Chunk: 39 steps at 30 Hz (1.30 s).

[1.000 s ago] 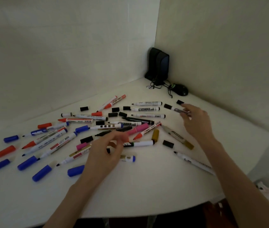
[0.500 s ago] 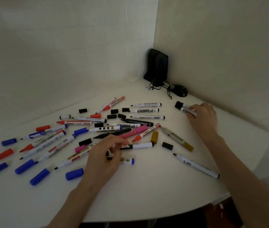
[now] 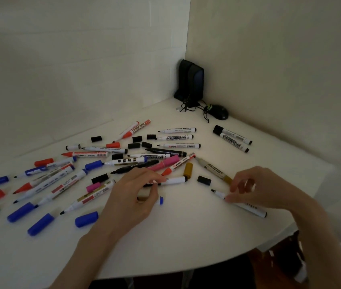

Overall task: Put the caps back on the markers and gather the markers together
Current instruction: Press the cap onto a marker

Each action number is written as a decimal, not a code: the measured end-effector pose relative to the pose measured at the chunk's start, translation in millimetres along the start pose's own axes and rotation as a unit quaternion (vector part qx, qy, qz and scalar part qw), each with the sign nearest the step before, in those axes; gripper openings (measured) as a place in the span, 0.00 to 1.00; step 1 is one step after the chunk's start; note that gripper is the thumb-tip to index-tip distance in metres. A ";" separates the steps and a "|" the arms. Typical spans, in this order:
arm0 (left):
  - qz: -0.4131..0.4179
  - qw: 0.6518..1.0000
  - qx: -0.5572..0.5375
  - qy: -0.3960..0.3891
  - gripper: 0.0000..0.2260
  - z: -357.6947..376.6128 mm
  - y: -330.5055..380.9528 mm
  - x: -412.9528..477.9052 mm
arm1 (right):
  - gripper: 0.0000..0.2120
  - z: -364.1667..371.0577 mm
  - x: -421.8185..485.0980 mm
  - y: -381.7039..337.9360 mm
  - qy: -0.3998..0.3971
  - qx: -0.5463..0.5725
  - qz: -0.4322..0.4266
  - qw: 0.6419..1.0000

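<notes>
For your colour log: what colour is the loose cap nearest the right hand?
The cap is black; head view.

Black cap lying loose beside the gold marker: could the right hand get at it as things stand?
Probably yes. The black cap lies on bare table just beside the right hand, nothing over it, though that hand's fingertips are on the uncapped white marker.

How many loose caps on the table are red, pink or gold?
Red caps: 3
Pink cap: 1
Gold cap: 1
Total: 5
</notes>
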<state>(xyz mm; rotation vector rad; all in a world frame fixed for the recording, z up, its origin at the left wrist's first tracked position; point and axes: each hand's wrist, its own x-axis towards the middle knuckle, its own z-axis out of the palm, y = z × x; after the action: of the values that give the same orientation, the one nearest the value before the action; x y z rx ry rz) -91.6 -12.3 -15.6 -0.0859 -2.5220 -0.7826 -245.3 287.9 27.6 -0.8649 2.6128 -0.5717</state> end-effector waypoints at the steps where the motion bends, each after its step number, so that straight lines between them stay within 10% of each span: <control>1: 0.007 1.000 0.012 -0.008 0.11 2.7 0.6 2.4 | 0.14 3.1 -3.0 1.1 0.005 -0.005 0.003 1.000; 14: 0.142 0.968 0.202 -0.040 0.08 91.1 46.0 58.1 | 0.10 20.5 -21.3 9.4 0.132 0.172 -0.090 0.972; 22: -0.090 0.969 -0.230 -0.025 0.13 16.0 37.9 36.4 | 0.02 39.7 0.4 -21.3 0.189 0.266 -0.147 0.934; 39: -0.256 0.854 -0.423 0.163 0.11 -39.1 1.1 -9.9 | 0.08 96.6 30.2 -118.3 0.230 0.312 -0.211 0.897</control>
<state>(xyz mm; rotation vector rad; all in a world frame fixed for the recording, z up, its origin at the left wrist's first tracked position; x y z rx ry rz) -65.5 -31.9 8.2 0.4093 -1.7094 -1.8946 -169.4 156.2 -6.1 -1.1666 2.3210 -1.8042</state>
